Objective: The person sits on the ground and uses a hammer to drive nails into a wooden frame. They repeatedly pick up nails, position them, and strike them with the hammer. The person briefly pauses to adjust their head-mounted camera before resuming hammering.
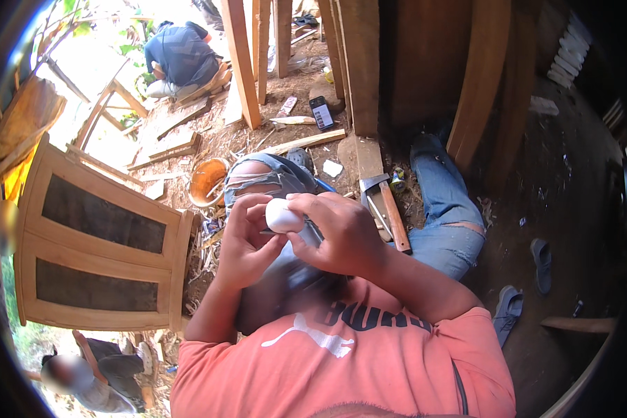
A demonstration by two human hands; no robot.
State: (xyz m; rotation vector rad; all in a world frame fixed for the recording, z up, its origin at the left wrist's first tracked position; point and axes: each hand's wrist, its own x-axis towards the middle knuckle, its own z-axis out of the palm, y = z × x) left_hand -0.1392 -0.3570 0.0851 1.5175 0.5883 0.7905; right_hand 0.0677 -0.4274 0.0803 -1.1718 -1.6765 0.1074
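Note:
A smooth white rounded object (284, 216), about egg-sized, is held up in front of my chest between both hands. My left hand (247, 233) grips it from the left, with curled fingers behind it and the thumb below. From the other side, my right hand (338, 230) pinches it with fingertips on top and the thumb underneath. A thin dark edge shows just under the object; what it belongs to I cannot make out. Beside my right forearm, a hatchet (395, 217) with a wooden handle and metal head lies against my leg.
A wooden panelled frame (104, 247) stands close on my left. Beyond my knee are an orange bucket (207, 182), a phone (321, 113) and upright timber posts (240, 63). One person (181, 56) crouches far left; another (90, 376) sits at lower left. Shoes (508, 306) lie at right.

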